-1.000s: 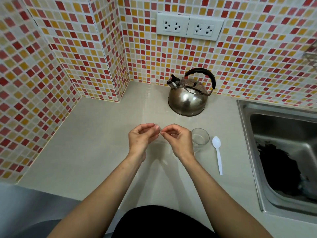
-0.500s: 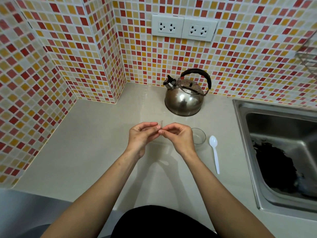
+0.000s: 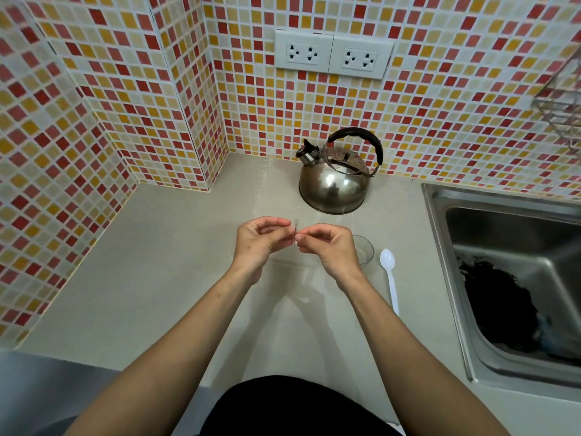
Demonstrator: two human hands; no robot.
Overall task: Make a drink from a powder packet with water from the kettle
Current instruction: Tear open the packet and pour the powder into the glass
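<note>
My left hand (image 3: 259, 243) and my right hand (image 3: 330, 247) meet fingertip to fingertip over the counter, both pinching a small pale powder packet (image 3: 296, 228). The packet is thin and mostly hidden by my fingers. A clear glass (image 3: 364, 250) stands on the counter just right of my right hand, partly hidden behind it. A white plastic spoon (image 3: 390, 278) lies to the right of the glass. The steel kettle (image 3: 334, 180) with a black handle stands at the back against the tiled wall.
A steel sink (image 3: 509, 278) with something dark in its basin takes up the right side. Two wall sockets (image 3: 333, 55) sit above the kettle. Tiled walls enclose the beige counter (image 3: 151, 278) at the left and back. A wire rack (image 3: 562, 99) hangs at the upper right.
The view has tilted slightly. My hands stay together on the packet, and a corner of it now shows above my fingertips.
</note>
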